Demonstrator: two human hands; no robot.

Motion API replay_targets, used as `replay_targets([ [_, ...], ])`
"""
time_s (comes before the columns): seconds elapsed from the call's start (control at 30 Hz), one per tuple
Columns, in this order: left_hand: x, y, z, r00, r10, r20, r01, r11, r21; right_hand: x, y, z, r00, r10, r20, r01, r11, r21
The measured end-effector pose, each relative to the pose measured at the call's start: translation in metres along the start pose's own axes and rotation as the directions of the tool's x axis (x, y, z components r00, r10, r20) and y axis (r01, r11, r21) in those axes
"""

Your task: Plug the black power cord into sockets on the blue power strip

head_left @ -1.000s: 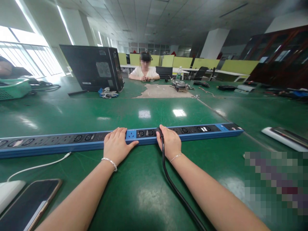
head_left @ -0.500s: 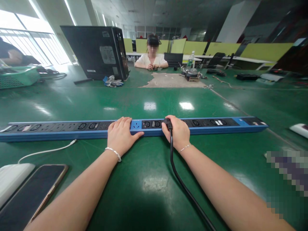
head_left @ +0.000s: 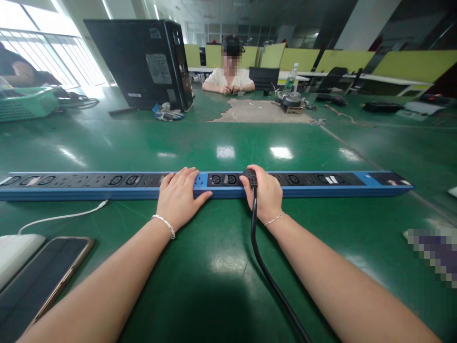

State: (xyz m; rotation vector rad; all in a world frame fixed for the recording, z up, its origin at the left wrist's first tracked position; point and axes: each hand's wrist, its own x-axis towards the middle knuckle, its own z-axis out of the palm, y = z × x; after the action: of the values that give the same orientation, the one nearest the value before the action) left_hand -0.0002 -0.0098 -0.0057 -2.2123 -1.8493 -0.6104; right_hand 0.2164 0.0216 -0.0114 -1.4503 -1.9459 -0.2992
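A long blue power strip [head_left: 228, 192] with black sockets lies across the green table. My left hand [head_left: 179, 194] rests on the strip left of its middle, fingers over the far edge and thumb stretched along the near side, beside a blue socket [head_left: 201, 180]. Right of it, my right hand [head_left: 264, 193] grips a black plug [head_left: 250, 177] at the strip's sockets; how deep the plug sits is hidden. From the plug a black cable [head_left: 266, 271] runs down toward the bottom edge of the view.
A phone [head_left: 43, 281], a white device [head_left: 19, 255] and a white cable [head_left: 64, 218] lie at the near left. Behind the strip are a black computer case [head_left: 132, 66], gloves [head_left: 167, 113] and a green basket [head_left: 28, 102]. A person [head_left: 230, 78] sits across the table [head_left: 143, 143].
The camera view has shifted slightly, so the background sits higher. Both hands remain at the same places on the strip, with the plug still in my right hand.
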Motion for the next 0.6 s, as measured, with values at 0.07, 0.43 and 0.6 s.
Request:
replay_targets([
  [0.07,-0.001,0.006,0.001,0.997,0.077,0.013,-0.076,0.997,-0.015,0.000,0.000,0.000,1.000,-0.002,0.005,0.002,1.000,0.006],
  [0.43,0.035,0.072,0.008,0.954,0.300,-0.002,-0.282,0.894,-0.348,0.002,-0.001,-0.004,0.998,0.015,0.056,-0.018,0.999,0.052],
  [0.6,0.035,0.073,0.004,0.920,0.386,0.061,-0.338,0.865,-0.371,0.005,-0.002,-0.008,0.996,0.030,0.089,-0.037,0.996,0.079],
])
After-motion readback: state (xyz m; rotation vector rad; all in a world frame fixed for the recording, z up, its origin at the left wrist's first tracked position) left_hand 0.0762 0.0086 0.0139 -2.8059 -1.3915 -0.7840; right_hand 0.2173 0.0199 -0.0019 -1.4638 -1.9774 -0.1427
